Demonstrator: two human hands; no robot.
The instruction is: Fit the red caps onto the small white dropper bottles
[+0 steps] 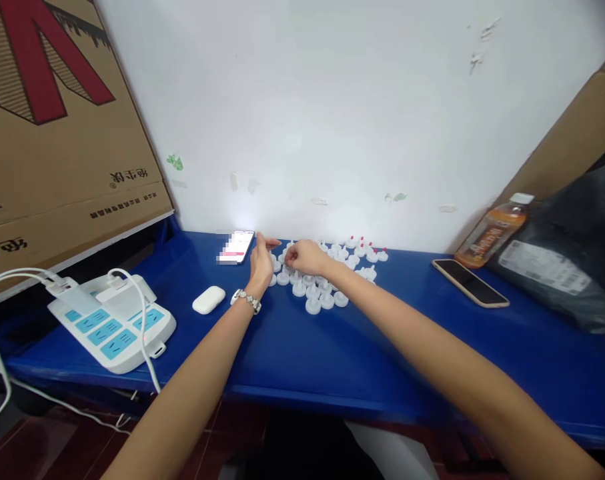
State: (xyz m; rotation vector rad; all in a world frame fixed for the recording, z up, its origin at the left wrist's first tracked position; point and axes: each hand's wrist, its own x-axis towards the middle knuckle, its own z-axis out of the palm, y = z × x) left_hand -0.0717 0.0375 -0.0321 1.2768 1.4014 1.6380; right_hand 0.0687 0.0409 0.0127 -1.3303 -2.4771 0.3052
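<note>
A cluster of white plastic nozzle caps (pixel 313 305) stands on the blue table, most of them upright with thin spouts. Several at the back right have red tips (pixel 361 244). My left hand (pixel 262 265) rests on edge along the cluster's left side, fingers stretched toward the wall, a bracelet on its wrist. Over the left part of the cluster, my right hand (pixel 306 257) has its thumb and fingers pinched together among the caps. What lies between those fingertips is too small and hidden to make out.
A lit phone (pixel 241 247) leans behind my left hand. Left of it lie a white earphone case (pixel 209 300) and a power strip (pixel 117 327) with cables. To the right are another phone (pixel 469 283), an orange drink bottle (pixel 495 230) and a dark bag (pixel 577 247). A wall closes the back.
</note>
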